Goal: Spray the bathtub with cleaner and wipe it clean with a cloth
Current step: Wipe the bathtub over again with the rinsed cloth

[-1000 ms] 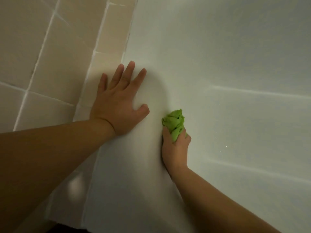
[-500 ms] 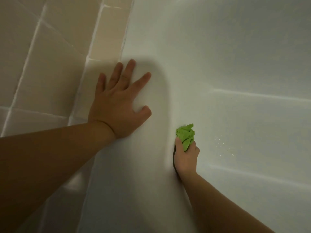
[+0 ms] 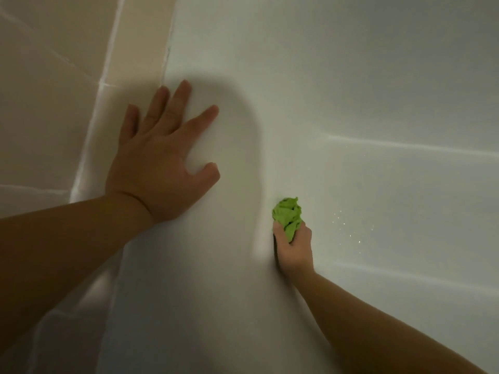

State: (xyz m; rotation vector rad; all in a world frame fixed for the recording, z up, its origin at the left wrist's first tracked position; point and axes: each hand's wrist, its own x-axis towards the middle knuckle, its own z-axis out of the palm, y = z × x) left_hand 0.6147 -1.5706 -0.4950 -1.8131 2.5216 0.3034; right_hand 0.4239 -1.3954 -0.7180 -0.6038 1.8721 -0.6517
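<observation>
The white bathtub [image 3: 351, 90] fills most of the view. My left hand [image 3: 159, 163] lies flat on the tub's broad rim, fingers spread and straight. Lower down, against the inner wall just below the rim's curve, my right hand [image 3: 294, 247] grips a bunched green cloth [image 3: 288, 215] that sticks up out of the fist. Small bright droplets [image 3: 348, 228] dot the tub wall to the right of the cloth. No spray bottle is in view.
Beige wall tiles [image 3: 54, 76] with white grout run along the left, meeting the tub rim at a caulked seam [image 3: 167, 63]. Two pale light streaks cross the tub's inner wall on the right.
My right hand has slid the green cloth down and to the right along the inner wall. My left hand has stayed pressed on the rim.
</observation>
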